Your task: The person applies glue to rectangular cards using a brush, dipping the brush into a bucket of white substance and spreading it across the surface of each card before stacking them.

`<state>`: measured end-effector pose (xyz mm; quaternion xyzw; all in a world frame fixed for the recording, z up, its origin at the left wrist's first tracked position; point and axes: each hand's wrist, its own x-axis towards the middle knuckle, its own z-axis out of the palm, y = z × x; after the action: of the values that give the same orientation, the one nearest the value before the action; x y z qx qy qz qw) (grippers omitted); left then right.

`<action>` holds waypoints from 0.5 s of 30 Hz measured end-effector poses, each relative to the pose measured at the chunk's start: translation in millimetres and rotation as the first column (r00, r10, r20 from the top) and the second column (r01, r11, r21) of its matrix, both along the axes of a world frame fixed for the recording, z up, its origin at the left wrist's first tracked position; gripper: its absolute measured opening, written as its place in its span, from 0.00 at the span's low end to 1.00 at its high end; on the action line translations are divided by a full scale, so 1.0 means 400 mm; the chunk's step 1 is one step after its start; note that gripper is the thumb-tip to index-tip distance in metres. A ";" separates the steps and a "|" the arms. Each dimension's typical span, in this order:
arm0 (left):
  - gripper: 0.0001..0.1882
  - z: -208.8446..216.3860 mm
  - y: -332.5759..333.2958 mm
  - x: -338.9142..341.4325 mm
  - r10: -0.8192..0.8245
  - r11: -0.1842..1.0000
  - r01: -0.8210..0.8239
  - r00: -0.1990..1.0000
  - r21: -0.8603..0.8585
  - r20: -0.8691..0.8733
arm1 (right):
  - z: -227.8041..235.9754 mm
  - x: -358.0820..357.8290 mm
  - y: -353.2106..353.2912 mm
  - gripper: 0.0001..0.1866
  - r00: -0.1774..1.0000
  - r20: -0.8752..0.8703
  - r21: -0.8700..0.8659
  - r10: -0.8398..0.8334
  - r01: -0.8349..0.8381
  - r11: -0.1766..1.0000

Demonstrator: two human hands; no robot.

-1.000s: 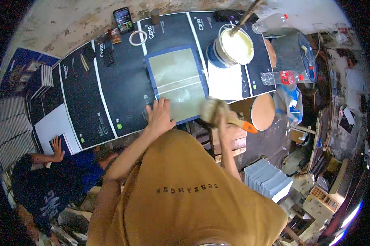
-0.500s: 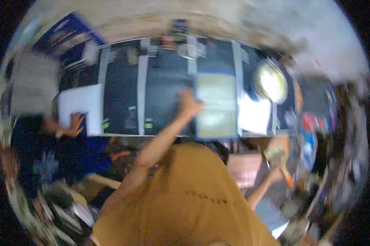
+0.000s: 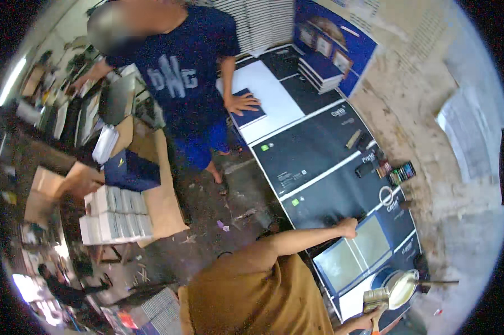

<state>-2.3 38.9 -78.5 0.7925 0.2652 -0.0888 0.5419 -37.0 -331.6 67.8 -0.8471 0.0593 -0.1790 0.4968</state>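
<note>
Lying well left of the left hand (image 3: 348, 228), a book (image 3: 249, 119) ends an open stretch of tabletop (image 3: 330, 178) that leaves that hand room; the near edge runs under its forearm. The left hand's fingers are curled together at the sheet's (image 3: 361, 254) left edge; whether they pinch it, I cannot tell. Just right of that hand, the sheet looks coated on both panels, its blue margins flat and unfolded. Farther right, the right hand (image 3: 369, 319) is clamped on a brush (image 3: 376, 298), the bucket (image 3: 381, 275) crowding its far side.
</note>
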 end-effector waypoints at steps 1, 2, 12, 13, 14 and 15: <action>0.26 -0.020 0.025 -0.006 0.036 0.995 -0.035 0.999 -0.093 0.007 | 0.079 0.005 0.113 0.20 0.998 -0.027 -0.045 0.049 -0.050 0.998; 0.22 -0.014 0.015 0.005 -0.117 0.991 0.117 0.993 -0.062 0.013 | 0.086 -0.049 0.144 0.20 1.000 -0.027 -0.046 -0.011 0.010 0.999; 0.11 -0.135 -0.011 0.021 -0.044 0.999 0.037 0.983 0.038 0.179 | 0.072 0.031 0.368 0.21 0.949 -0.053 -0.040 0.310 -0.312 0.949; 0.12 -0.164 -0.013 0.033 -0.005 1.000 0.000 0.985 0.029 0.175 | 0.072 0.036 0.386 0.21 0.940 -0.051 -0.039 0.338 -0.340 0.940; 0.12 -0.189 -0.016 0.042 0.031 0.999 -0.034 0.985 0.019 0.169 | 0.074 0.040 0.406 0.21 0.931 -0.051 -0.041 0.362 -0.365 0.930; 0.12 -0.199 -0.008 0.046 0.067 0.998 -0.069 0.984 0.009 0.163 | 0.074 0.047 0.424 0.21 0.922 -0.051 -0.040 0.383 -0.386 0.922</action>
<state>16.3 35.5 -158.2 0.7916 0.2475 -0.0032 0.5586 -18.3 -162.2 97.3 -0.8579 -0.1019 -0.0614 0.4999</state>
